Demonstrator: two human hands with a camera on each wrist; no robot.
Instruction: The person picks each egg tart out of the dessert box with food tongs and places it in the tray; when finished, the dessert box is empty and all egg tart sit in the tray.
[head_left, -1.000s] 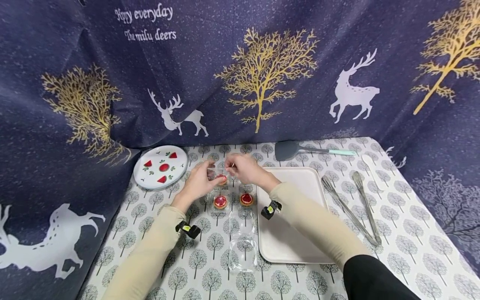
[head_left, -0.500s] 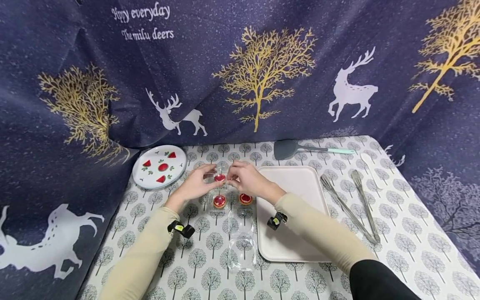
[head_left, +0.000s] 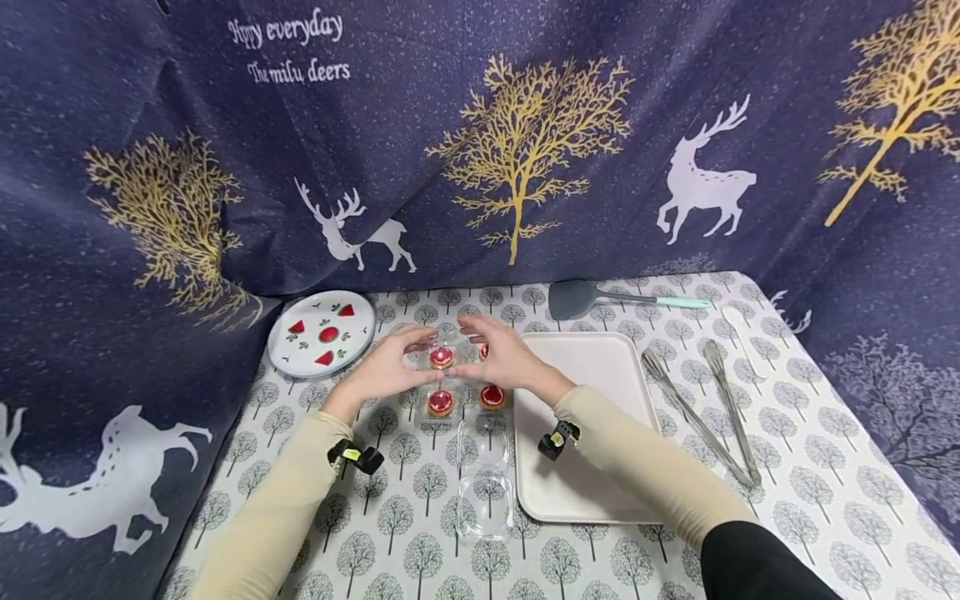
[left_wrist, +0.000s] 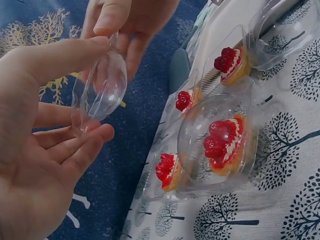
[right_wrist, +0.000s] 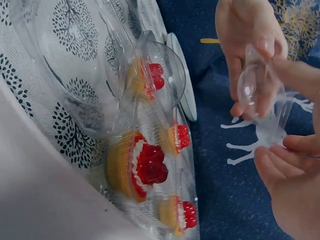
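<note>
Four-compartment clear plastic packaging holds several tarts with red berries and cream. Between my hands is a clear domed lid [left_wrist: 107, 85], raised over the far left tart [head_left: 442, 358]. My left hand [head_left: 386, 362] pinches one side of it, thumb on one edge and fingertips on the other. My right hand [head_left: 510, 358] grips the opposite side the same way. Part of the far right tart [head_left: 485, 351] is hidden by the right hand. A dome covers the near left tart [head_left: 440, 402]. The near right tart [head_left: 492, 397] sits with its top uncovered.
Clear empty domes [head_left: 486, 508] lie toward me. Right of the tarts is a pale tray [head_left: 581, 467], with metal tongs [head_left: 705, 417] and a white spoon [head_left: 744, 342] beyond. A spatula [head_left: 573, 300] lies behind; a watermelon-patterned plate [head_left: 307, 342] stands at back left.
My right hand has come down and its fingers have spread along the lid's side. The left hand has shifted slightly left. The far right tart now shows beside the right hand.
</note>
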